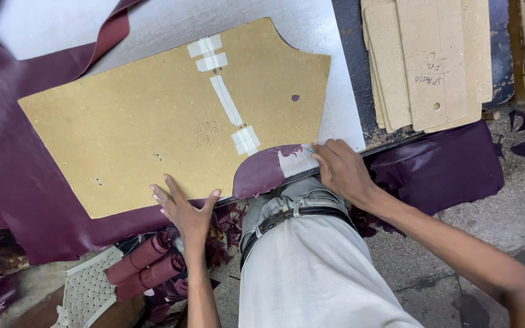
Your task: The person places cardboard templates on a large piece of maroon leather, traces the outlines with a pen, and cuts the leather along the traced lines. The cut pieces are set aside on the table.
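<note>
A large tan cardboard pattern (153,121) with strips of white tape lies flat on dark maroon leather (13,176) spread over the table. My left hand (183,209) presses, fingers spread, on the pattern's near edge. My right hand (338,170) is closed at the pattern's near right corner, pinching something small and thin at the edge of a curved flap of maroon leather (262,170); what it holds is too small to tell.
A stack of smaller tan pattern boards (432,61) lies at the far right of the table. More maroon leather (439,167) hangs off the right edge. Rolled maroon pieces (144,261) and scraps lie below, beside a white woven stool (86,291).
</note>
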